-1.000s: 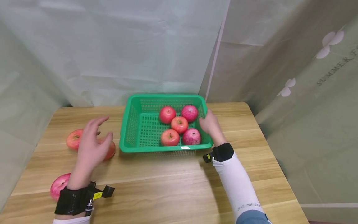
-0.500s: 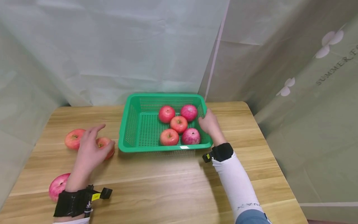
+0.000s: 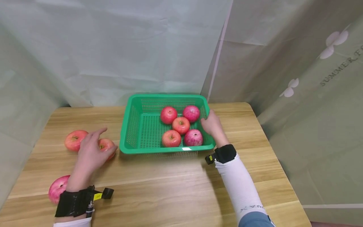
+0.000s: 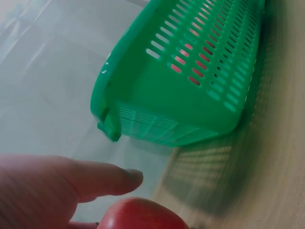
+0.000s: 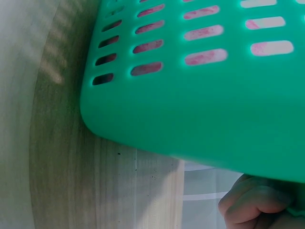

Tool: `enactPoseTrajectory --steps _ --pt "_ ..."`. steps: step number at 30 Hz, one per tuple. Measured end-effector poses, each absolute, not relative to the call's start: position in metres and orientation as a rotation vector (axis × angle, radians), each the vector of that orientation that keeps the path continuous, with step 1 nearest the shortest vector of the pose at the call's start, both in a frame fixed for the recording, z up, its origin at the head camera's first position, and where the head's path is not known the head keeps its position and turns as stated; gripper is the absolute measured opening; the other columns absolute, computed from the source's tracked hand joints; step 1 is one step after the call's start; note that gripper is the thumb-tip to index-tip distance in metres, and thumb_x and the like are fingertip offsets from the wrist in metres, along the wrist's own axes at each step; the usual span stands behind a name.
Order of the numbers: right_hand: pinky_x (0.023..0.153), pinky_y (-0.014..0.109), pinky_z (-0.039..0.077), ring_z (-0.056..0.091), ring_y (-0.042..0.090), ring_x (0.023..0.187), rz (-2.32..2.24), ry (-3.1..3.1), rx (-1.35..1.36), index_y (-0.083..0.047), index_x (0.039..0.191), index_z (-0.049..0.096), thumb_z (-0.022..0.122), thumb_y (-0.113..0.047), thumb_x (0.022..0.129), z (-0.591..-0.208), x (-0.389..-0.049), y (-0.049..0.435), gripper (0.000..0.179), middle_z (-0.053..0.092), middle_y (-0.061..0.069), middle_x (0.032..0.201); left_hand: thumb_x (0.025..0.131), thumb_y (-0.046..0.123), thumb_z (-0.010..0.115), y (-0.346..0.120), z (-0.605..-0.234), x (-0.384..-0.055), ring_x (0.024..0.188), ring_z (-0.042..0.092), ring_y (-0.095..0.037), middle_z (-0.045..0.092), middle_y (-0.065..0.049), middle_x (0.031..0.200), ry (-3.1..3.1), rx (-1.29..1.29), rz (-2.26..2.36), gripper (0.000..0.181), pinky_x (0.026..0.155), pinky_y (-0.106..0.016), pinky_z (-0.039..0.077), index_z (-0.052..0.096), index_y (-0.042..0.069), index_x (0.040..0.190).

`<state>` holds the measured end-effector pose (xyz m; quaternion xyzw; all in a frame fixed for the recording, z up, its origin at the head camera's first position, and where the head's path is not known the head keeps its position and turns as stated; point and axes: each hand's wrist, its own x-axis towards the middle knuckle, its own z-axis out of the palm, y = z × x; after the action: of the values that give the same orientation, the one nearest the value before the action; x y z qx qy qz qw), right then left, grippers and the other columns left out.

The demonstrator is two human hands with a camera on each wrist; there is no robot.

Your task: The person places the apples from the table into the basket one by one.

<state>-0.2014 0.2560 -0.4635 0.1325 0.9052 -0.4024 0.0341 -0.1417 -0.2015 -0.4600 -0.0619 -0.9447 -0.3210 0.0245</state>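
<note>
Table [image 3: 158,192], right of centre: the right hand [image 3: 212,123] grips the basket [image 3: 150,151], likely steadying it; lower left, the left hand [image 3: 91,154] is spread over an apple [image 3: 105,144].

White sleeves [image 3: 241,187] accompany black wristbands [image 3: 74,203] (yellow labels [image 3: 97,196] attached).

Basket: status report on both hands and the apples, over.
Left hand at apple, contact unclear. Right hand gripping basket. Five apples inside, three outside. Nothing seen blocking apple from basket.
</note>
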Motion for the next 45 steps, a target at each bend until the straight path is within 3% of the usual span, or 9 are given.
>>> enactPoseTrajectory --steps 20,30,45 --pt "0.095 0.06 0.057 0.06 0.041 0.125 -1.253 2.779 0.409 0.002 0.156 0.037 0.055 -0.021 0.107 -0.466 -0.2 0.257 0.057 0.057 0.027 0.139 0.088 0.035 0.086 -0.206 -0.48 -0.151 0.126 0.04 -0.06 0.043 -0.038 0.141 -3.123 -0.155 -0.886 0.077 0.094 -0.08 0.041 0.054 -0.004 0.146" --pt "0.098 0.061 0.055 0.058 0.042 0.129 -1.241 2.783 0.41 0.002 0.158 0.035 0.056 -0.021 0.107 -0.465 -0.202 0.257 0.06 0.056 0.028 0.143 0.082 0.03 0.089 -0.202 -0.483 -0.148 0.107 0.048 -0.057 0.048 -0.035 0.125 -3.095 -0.15 -0.743 0.074 0.076 -0.071 0.049 0.055 -0.004 0.138" --pt "0.097 0.06 0.056 0.059 0.042 0.126 -1.225 2.794 0.408 0.003 0.156 0.036 0.057 -0.021 0.107 -0.466 -0.203 0.257 0.059 0.056 0.028 0.14 0.083 0.029 0.089 -0.199 -0.485 -0.142 0.106 0.043 -0.059 0.045 -0.037 0.128 -3.065 -0.078 -0.758 0.074 0.069 -0.068 0.049 0.054 -0.006 0.138"
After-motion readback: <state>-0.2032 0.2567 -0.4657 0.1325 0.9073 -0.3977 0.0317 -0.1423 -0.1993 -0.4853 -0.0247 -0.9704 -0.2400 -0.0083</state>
